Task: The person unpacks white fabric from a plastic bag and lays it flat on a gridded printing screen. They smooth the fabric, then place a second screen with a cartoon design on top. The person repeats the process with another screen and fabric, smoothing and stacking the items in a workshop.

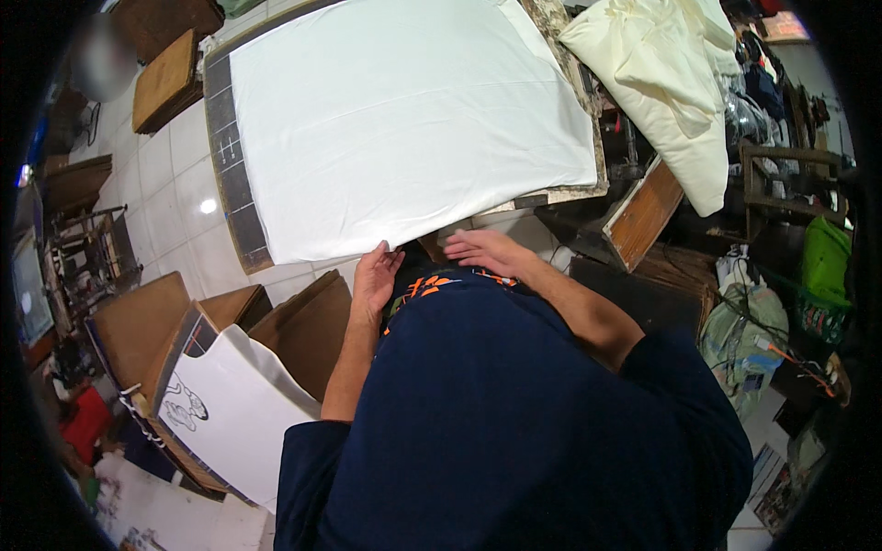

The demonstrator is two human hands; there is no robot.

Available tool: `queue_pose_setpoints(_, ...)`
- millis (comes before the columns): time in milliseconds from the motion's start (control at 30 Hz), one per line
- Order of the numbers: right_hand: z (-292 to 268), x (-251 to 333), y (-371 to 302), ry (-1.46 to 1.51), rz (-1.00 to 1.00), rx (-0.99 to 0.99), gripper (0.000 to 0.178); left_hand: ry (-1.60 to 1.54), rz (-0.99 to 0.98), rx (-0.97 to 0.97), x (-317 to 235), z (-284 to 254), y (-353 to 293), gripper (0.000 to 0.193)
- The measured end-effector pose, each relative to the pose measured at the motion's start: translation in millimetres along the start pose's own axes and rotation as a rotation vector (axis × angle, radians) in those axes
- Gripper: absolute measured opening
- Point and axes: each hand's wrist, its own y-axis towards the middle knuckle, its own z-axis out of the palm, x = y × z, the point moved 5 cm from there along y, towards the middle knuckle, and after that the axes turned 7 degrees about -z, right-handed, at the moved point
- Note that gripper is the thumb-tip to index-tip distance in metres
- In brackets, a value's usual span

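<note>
A large piece of white cloth point(413, 119) lies spread over a dark board with a gridded edge point(227, 138). Its near edge has a few soft wrinkles and hangs slightly past the board. At that near edge, my left hand point(372, 280) pinches the cloth between thumb and fingers. My right hand point(487, 253) is just to the right and lower than the edge, fingers stretched out, holding nothing that I can see; its fingertips point left toward my left hand.
Cream fabric point(657, 73) is draped at the far right beside a wooden drawer point(643, 211). Lower left, a white printed cloth point(239, 404) lies on another board among brown panels point(142, 321). A bundle of plastic bags point(744, 331) and a green bag point(824, 262) stand at right.
</note>
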Motion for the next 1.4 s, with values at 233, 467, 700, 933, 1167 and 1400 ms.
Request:
queue_pose_setpoints(233,27,-3,48,0.624,-0.299,-0.214,0.036,0.138,-0.063,-0.084,-12,6,-18,0.014)
queue_pose_setpoints(467,-42,7,34,0.919,-0.482,-0.72,0.029,0.215,-0.09,-0.115,-15,-17,-12,0.016)
queue_pose_setpoints(700,-62,7,0,0.771,-0.405,-1.1,0.026,0.004,-0.038,-0.155,-29,-26,-8,0.018)
queue_pose_setpoints(933,-89,5,-24,0.221,-0.554,-1.421,0.024,0.072,0.089,-0.373,-58,-87,3,0.018)
queue_pose_setpoints(1167,-125,94,-70,-0.715,-0.845,-1.613,0.021,-0.303,0.229,-0.834,-101,-161,-23,0.051)
queue_pose_setpoints(1400,-176,228,-29,-1.232,-0.962,-1.435,0.04,-0.142,0.44,-1.006,-183,-143,-45,0.052)
